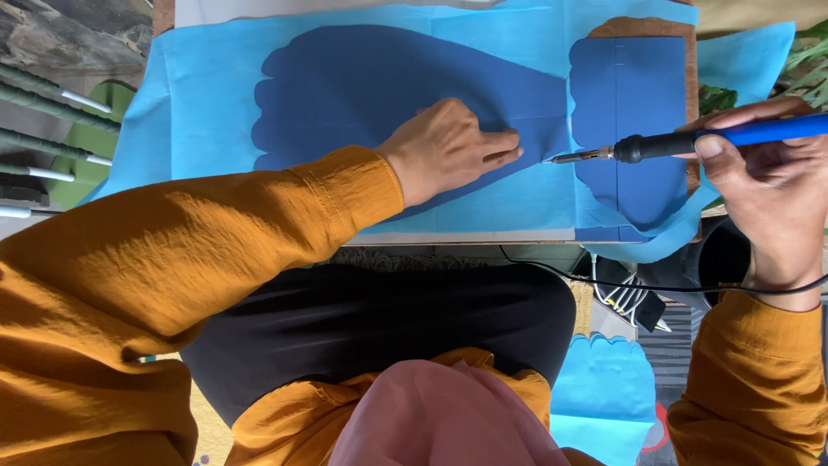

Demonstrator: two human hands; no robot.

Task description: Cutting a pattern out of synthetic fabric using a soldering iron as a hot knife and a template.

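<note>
Pressing flat on the dark blue fabric shape [379, 82], the left hand [448, 151] lies palm down, fingers extended rightward, holding nothing. Right hand [768, 181] closed around one soldering iron [690, 142] by its blue handle; long axis runs left-right, metal tip pointing left, just beside the left fingertips [509, 154] at the cloth's seam. Left hand nearer the tip. Light blue fabric [207, 95] lies beneath, on one board [483, 236]. Two dark blue pieces: large scalloped one at left, smaller rectangular one [625, 95] at right. Four green wrapped rods [47, 108] far left. One black cord [604, 280] trails near.
</note>
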